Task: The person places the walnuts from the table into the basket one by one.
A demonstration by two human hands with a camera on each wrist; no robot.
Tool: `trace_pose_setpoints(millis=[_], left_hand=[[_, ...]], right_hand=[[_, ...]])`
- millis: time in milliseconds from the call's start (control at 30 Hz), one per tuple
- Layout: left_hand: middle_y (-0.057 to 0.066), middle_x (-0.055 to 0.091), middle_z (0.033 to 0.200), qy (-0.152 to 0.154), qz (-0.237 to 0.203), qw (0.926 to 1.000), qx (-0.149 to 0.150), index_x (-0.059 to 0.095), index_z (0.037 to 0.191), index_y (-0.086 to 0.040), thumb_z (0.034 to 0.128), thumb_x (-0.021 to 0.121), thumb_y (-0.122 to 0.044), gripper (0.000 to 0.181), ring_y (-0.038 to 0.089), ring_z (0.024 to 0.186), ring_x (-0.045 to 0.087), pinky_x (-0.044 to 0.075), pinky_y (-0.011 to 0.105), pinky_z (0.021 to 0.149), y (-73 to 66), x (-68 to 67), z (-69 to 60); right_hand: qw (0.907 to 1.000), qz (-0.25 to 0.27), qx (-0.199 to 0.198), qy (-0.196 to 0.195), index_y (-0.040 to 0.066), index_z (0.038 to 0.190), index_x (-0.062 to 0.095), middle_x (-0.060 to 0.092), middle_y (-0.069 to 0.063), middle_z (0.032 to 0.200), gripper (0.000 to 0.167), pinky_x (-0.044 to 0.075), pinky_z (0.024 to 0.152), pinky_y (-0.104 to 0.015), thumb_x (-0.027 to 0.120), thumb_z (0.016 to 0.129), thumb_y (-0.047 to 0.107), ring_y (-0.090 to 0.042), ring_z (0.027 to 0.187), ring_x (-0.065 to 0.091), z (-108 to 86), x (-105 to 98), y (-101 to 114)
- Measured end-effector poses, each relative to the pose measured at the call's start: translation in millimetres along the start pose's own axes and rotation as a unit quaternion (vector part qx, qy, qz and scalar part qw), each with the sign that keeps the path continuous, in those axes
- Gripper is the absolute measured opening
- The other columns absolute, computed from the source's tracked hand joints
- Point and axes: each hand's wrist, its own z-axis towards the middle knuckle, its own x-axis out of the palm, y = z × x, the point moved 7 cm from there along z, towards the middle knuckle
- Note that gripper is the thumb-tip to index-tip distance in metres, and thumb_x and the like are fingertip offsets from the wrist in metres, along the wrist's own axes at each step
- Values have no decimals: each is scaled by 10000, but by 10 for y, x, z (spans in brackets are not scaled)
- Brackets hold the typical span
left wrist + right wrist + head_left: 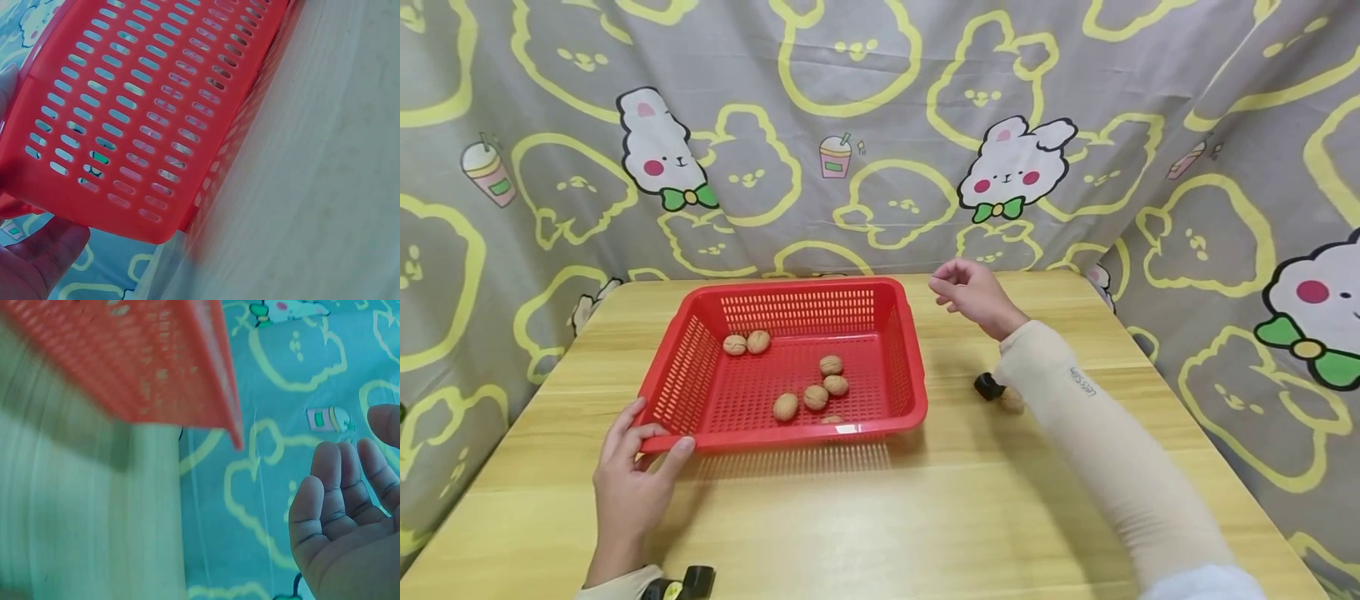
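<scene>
A red plastic basket with slotted walls is on the wooden table, with several walnuts in it. Two walnuts lie together at its back left; the others gather toward the near right, one partly hidden by the front rim. My left hand grips the basket's near left corner, thumb at the front rim and fingers at the left side. To the right of the basket, my right hand is raised, holding nothing. In the right wrist view, its fingers are loosely bent. Another walnut shows beside the right sleeve, partly covered.
The wooden table reaches a grey patterned curtain at the back, and more curtain hangs at both sides. Small black wrist cameras show near the left wrist and under the right sleeve.
</scene>
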Motion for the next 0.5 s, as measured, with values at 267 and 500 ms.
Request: trace_pose_setpoints(millis=[267, 500], left_hand=[[-3, 432, 1432, -28, -190, 9997, 118, 578, 900, 53, 755, 801, -7, 273, 236, 1244, 421, 417, 48, 837, -13, 2, -12], [15, 432, 1437, -55, -234, 9996, 140, 581, 893, 56, 756, 800, -9, 266, 259, 1248, 422, 419, 66, 854, 3, 0, -3]], right_hand=[[9991, -370, 193, -108, -3, 1119, 542, 566, -133, 1007, 289, 529, 755, -354, 599, 973, 240, -214, 867, 598, -164, -271, -361], [9970, -646, 429, 68, 2, 1130, 541, 576, -140, 1013, 312, 531, 791, -423, 590, 978, 270, -305, 929, 597, -350, -412, -752]])
